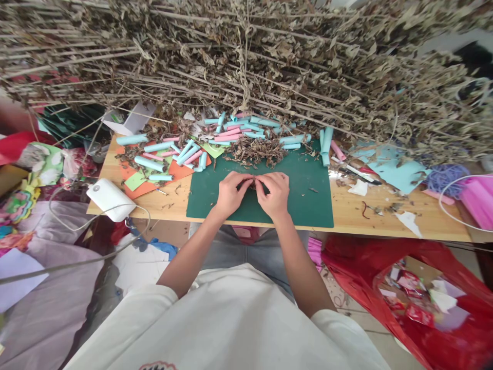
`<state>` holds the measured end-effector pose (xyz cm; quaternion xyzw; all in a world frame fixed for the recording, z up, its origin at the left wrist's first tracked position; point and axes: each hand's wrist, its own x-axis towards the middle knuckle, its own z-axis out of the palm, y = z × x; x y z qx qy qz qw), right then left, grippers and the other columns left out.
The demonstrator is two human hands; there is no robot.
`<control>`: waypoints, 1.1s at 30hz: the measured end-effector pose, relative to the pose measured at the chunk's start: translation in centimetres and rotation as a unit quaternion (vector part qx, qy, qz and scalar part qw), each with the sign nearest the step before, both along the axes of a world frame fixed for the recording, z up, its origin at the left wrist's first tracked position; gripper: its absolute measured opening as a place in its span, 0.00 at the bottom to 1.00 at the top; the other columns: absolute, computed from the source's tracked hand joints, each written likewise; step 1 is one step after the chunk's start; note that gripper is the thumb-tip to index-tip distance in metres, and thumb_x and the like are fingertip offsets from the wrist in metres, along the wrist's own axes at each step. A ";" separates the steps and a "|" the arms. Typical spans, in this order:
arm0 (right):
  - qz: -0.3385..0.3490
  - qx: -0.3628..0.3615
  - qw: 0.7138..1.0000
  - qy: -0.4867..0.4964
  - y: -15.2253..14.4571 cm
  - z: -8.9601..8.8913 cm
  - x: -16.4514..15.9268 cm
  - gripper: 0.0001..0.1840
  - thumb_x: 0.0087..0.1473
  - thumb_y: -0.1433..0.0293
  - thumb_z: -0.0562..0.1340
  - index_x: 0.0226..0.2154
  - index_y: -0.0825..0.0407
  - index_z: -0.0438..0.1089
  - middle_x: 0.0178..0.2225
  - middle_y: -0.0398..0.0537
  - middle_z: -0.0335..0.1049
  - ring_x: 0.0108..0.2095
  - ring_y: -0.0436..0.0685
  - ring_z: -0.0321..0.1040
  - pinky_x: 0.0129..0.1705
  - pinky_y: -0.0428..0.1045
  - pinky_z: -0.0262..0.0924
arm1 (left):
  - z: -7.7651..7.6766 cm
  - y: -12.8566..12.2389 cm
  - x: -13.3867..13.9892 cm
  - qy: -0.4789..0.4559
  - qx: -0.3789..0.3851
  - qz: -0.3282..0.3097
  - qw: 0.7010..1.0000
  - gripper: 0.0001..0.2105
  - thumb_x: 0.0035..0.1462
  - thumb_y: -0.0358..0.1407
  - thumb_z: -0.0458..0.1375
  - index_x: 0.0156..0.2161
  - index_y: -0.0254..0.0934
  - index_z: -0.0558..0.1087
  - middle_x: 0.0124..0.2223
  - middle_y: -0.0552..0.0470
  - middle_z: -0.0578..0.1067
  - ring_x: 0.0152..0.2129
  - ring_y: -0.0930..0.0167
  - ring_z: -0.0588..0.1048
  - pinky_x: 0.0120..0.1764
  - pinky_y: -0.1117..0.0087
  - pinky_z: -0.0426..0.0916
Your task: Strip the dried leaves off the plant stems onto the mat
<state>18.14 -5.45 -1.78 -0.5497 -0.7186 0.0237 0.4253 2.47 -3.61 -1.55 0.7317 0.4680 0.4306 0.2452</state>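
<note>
Broadly, a bundle of dried stalks [246,61] is stretching across the far side, its leaves overhanging the back of a wooden table [346,216]. Below the table's near right side, a red plastic bag [356,257] is gaping, wrappers and paper pieces showing inside. On the table, a green mat [308,200] is lying before the person, with an orange sheet [179,172] lying at its left. Toward the mat's far edge, a heap of dried leaves [258,151] is resting. Just nearer, over the mat, the left hand [232,192] and right hand [274,192] are coming almost together, fingertips facing. Blue and pink paper rolls [228,137] are crowding behind and left of the heap. Between the fingertips, both hands are pinching a small brown leaf scrap [253,181].
</note>
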 end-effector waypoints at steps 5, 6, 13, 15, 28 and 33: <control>-0.027 0.003 1.000 -0.006 0.1 -0.1 0.0 0.05 0.58 0.71 0.59 0.31 0.50 0.71 0.31 0.46 0.75 0.35 0.55 0.69 0.45 0.54 0.56 | 0.0 0.0 0.0 0.004 0.018 -0.014 1.000 0.07 0.63 0.35 0.58 0.39 0.38 0.78 0.36 0.50 0.80 0.35 0.70 0.76 0.42 0.68 0.72; -0.036 -0.001 0.999 -0.002 0.1 -0.1 0.1 0.06 0.58 0.71 0.59 0.31 0.50 0.71 0.31 0.46 0.74 0.35 0.55 0.69 0.46 0.54 0.56 | 0.0 0.0 -0.1 0.000 0.016 -0.011 1.000 0.07 0.63 0.36 0.58 0.39 0.38 0.78 0.36 0.50 0.80 0.34 0.70 0.76 0.42 0.68 0.72; -0.005 -0.029 1.000 -0.002 -0.2 -0.1 0.0 0.08 0.57 0.69 0.61 0.40 0.49 0.73 0.37 0.47 0.76 0.40 0.56 0.71 0.49 0.56 0.55 | -0.2 0.2 -0.1 -0.003 0.012 -0.007 1.000 0.10 0.65 0.36 0.56 0.44 0.39 0.79 0.39 0.48 0.82 0.36 0.68 0.77 0.43 0.65 0.73; -0.005 -0.028 1.000 -0.007 -0.1 -0.1 0.0 0.08 0.57 0.67 0.61 0.40 0.49 0.73 0.38 0.48 0.76 0.40 0.56 0.71 0.49 0.56 0.55 | -0.1 0.1 -0.1 -0.002 0.006 -0.007 1.000 0.10 0.64 0.35 0.56 0.45 0.38 0.79 0.40 0.48 0.81 0.37 0.69 0.77 0.43 0.65 0.73; -0.011 -0.033 0.999 -0.027 -0.2 -0.1 -0.2 0.05 0.60 0.71 0.57 0.34 0.50 0.68 0.34 0.47 0.73 0.38 0.56 0.67 0.47 0.55 0.53 | 0.1 -0.2 0.2 0.002 0.007 -0.012 1.000 0.05 0.61 0.34 0.59 0.39 0.37 0.78 0.35 0.50 0.80 0.32 0.71 0.76 0.38 0.70 0.72; -0.049 -0.031 0.998 -0.013 0.0 -0.2 0.0 0.05 0.59 0.71 0.56 0.34 0.50 0.68 0.32 0.47 0.73 0.37 0.57 0.67 0.46 0.55 0.53 | 0.2 -0.1 -0.1 -0.022 0.003 0.004 1.000 0.05 0.62 0.34 0.59 0.38 0.37 0.78 0.35 0.50 0.80 0.33 0.71 0.76 0.40 0.69 0.72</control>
